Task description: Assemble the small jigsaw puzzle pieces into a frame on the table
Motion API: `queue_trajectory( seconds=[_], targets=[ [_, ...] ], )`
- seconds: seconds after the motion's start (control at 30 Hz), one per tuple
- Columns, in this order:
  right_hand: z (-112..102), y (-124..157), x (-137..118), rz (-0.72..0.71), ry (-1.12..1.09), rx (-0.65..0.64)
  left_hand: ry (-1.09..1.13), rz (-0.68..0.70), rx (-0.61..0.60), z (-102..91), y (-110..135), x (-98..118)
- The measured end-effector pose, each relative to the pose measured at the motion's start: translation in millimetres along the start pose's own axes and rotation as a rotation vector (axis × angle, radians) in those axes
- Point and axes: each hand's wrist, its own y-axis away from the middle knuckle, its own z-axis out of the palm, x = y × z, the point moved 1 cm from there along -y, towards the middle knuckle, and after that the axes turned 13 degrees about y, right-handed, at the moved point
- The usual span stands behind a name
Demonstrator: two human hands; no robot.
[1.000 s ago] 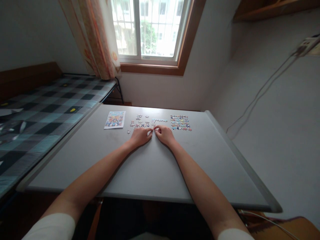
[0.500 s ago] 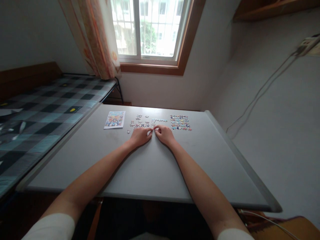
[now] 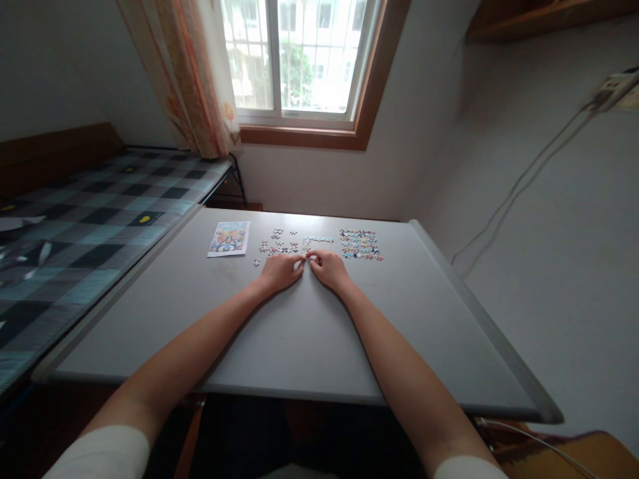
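My left hand [image 3: 282,271] and my right hand [image 3: 328,267] meet at the lower end of a joined strip of jigsaw pieces [image 3: 318,239]. The strip runs along the top and bends down the left side, like a corner frame. Both hands have curled fingers, with the fingertips close together on a jigsaw piece mostly hidden under them. Loose jigsaw pieces [image 3: 278,248] lie just beyond my left hand, and one single piece [image 3: 256,263] sits to its left. Rows of colourful jigsaw pieces [image 3: 360,245] are spread right of my right hand.
A printed picture sheet [image 3: 229,239] lies on the grey table [image 3: 309,339], left of the pieces. Beyond the table's left edge is a bed with a checked cover [image 3: 124,213]. A cable [image 3: 519,183] hangs along the right wall, and a window [image 3: 299,60] is straight ahead.
Very little differs. The fingertips shift slightly at the same spot on the strip's lower end; the arms and the other pieces stay where they were.
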Motion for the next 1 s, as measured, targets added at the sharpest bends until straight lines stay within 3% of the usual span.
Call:
queue_trajectory(
  seconds=[1.0],
  targets=[
    [0.8, -0.1, 0.7, -0.006, -0.013, 0.023, 0.001, 0.0, 0.0, -0.7, 0.0, 0.7]
  ],
)
